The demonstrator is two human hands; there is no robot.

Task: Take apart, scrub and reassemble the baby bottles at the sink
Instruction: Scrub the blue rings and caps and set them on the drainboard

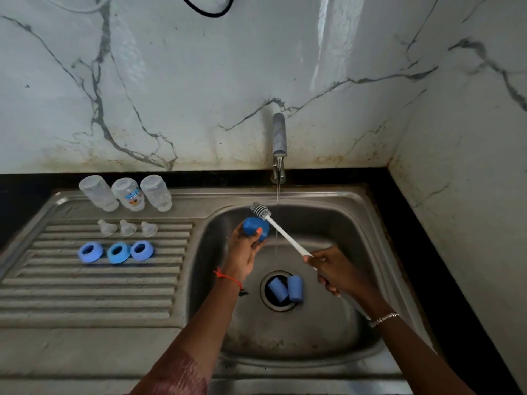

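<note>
White grey-veined marble walls (199,81) meet in a corner at two o'clock above a black counter (445,266). It holds a steel sink (328,212), with a ribbed drainboard (85,292) at the basin's nine o'clock and a tap (279,135) running at twelve. On the drainboard stand three bottles (127,193), with rows of nipples (127,227) and rings (118,252) toward six; over the basin the left hand (245,249) grips a blue cap (252,225), the right hand (338,270) clasps a brush (285,235) with its bristles at the cap's twelve o'clock edge, and two caps (277,289) lie on the drain.

Dim, soft light; wide-angle edge warp
</note>
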